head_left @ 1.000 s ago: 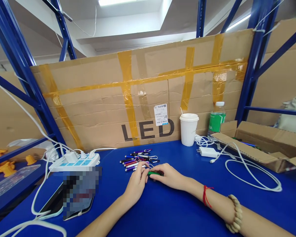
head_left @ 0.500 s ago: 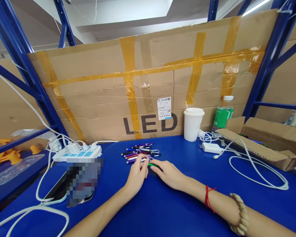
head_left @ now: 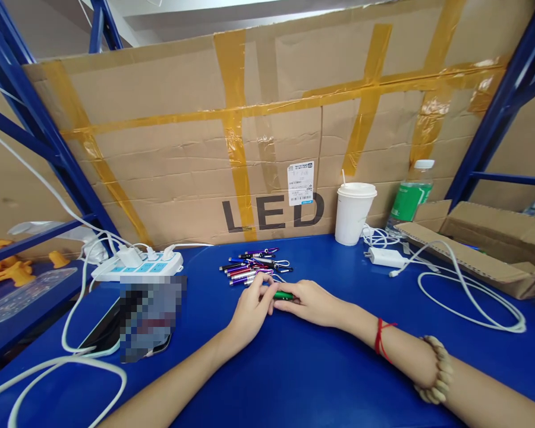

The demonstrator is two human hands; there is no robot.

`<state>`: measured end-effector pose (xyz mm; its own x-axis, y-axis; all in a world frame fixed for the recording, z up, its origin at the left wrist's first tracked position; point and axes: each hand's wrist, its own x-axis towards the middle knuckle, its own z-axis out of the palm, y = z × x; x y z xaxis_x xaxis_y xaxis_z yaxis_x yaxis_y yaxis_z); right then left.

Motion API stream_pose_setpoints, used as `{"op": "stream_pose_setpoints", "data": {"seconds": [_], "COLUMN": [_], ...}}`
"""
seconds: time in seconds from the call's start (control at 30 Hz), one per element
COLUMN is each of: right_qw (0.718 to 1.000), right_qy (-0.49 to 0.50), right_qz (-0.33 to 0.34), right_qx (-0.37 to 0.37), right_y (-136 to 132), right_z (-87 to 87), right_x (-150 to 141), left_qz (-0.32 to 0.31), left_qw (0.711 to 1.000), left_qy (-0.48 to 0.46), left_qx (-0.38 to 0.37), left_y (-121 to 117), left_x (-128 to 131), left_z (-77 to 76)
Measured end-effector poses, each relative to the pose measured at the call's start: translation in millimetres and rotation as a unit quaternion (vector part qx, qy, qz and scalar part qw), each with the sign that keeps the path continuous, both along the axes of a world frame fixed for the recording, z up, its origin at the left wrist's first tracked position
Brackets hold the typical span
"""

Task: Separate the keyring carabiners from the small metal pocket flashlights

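Note:
Between my two hands, just above the blue tabletop [head_left: 294,368], is a slim green keychain flashlight [head_left: 284,295]. The fingers of my left hand [head_left: 252,302] are closed at its left end and hide that end. My right hand [head_left: 314,302] grips the other end with thumb and fingers, and its far tip is covered. Right behind my left hand lies a loose pile of similar slim flashlights [head_left: 243,273] in purple, red, black, blue and silver. Some have small clips and cord loops.
A white lidded cup [head_left: 355,214] with a straw, a green-labelled bottle [head_left: 411,199], a white charger [head_left: 387,257] and an open carton [head_left: 490,249] stand right. At left are a power strip [head_left: 138,266], cables and a blurred phone [head_left: 149,321]. A cardboard wall [head_left: 169,178] closes the back.
The view has tilted down, so the table things sit higher in the picture. More of the green flashlight's body shows between my fingers, and both hands have drawn closer around it.

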<state>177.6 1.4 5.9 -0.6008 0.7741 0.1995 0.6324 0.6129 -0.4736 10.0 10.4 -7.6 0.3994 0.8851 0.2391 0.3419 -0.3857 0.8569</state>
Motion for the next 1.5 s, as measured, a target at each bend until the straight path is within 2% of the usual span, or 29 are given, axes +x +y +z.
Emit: {"op": "stream_pose_setpoints", "data": {"seconds": [0.13,0.37,0.6,1.5], "right_qw": [1.0,0.997,0.996,0.996], "right_qy": [-0.01,-0.068,-0.08,-0.074], "right_qz": [0.003,-0.034,-0.018,-0.034], "right_qx": [-0.001,0.023,0.042,0.034], "right_y": [3.2,4.4,2.7,2.2], "right_z": [-1.5,-5.8,-2.1,-0.4], "right_x": [0.1,-1.4,-0.8,-0.3], "left_qz": [-0.002,0.064,0.059,0.053], "left_qw": [1.0,0.995,0.988,0.994], "left_qy": [-0.014,-0.079,-0.136,-0.084], "left_qx": [-0.017,-0.021,-0.043,-0.045], "left_y": [0.4,6.3,13.0,15.0], "left_x": [-0.1,-1.3,-1.8,-2.5], "left_z": [0.5,-3.7,-7.7,-8.2]}}
